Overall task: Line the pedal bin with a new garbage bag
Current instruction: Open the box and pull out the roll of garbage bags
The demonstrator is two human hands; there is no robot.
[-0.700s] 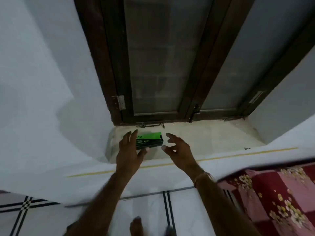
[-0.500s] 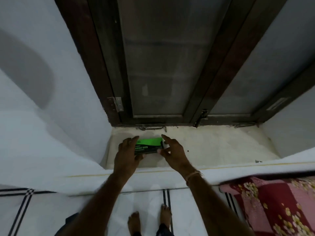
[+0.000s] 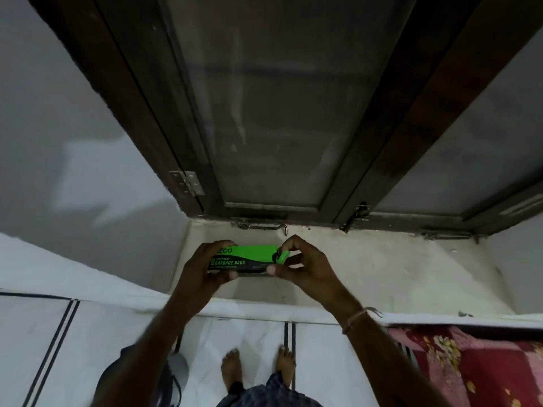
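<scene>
A green and black box of garbage bags (image 3: 248, 257) is held just above the pale window sill (image 3: 367, 268). My left hand (image 3: 205, 268) wraps around its left end. My right hand (image 3: 302, 265) grips the right end, with its fingertips pinching the green end flap (image 3: 282, 257), which stands slightly open. No pedal bin can be seen.
A dark wooden window frame (image 3: 382, 142) with frosted panes rises behind the sill, and a metal latch hook (image 3: 264, 227) lies at its base. A red floral bedspread (image 3: 470, 362) is at the lower right. My bare feet (image 3: 232, 368) stand on a white tiled floor.
Both hands closed onto the box and lifted it slightly off the sill. My right hand went from open beside the box to pinching its right end flap.
</scene>
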